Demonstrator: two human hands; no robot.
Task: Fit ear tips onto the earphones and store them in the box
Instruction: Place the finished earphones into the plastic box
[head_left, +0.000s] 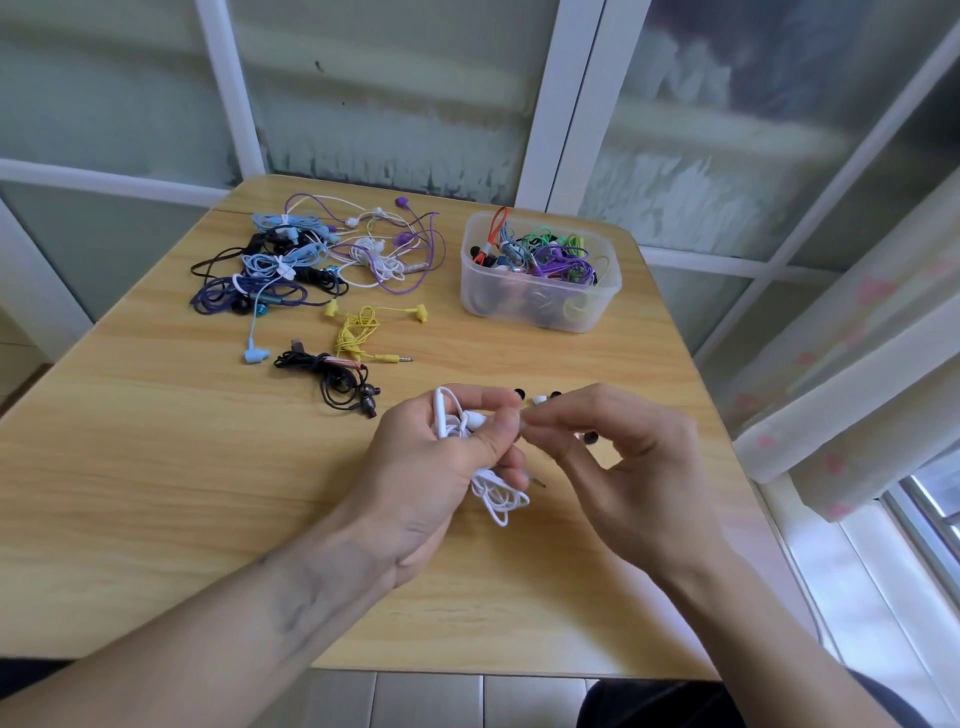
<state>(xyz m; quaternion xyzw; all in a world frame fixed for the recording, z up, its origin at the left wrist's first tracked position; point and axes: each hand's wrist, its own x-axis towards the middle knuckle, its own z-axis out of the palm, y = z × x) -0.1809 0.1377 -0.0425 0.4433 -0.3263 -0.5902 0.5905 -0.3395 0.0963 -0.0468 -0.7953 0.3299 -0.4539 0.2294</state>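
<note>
I had the left hand (441, 467) closed around the bundled white earphones (467, 431), its grip clamped on the coil with the inline remote standing up past the fingers and loops of white cord (498, 499) hanging out below the palm. The thumb and forefinger of that hand pinched one earbud end forward, toward my other hand. The right hand (613, 457) met it there, thumb and forefinger pressed together on something small right at the earbud; I could not tell whether an ear tip was between them, as the fingertips hid it.

Just beyond the two grips, on the table (156, 467), lay loose ear tips: a white ear tip (539, 399) with small black ear tips (555, 396) beside it, and another black one under the right hand's fingers. The clear plastic box (540, 306) stood well beyond the right grip, already holding tangled coloured earphones. Beyond the left grip lay the black earphones (337, 379), nearest, then the yellow earphones (358, 332), and farther still the heap of blue, purple and white earphones (311, 254).
</note>
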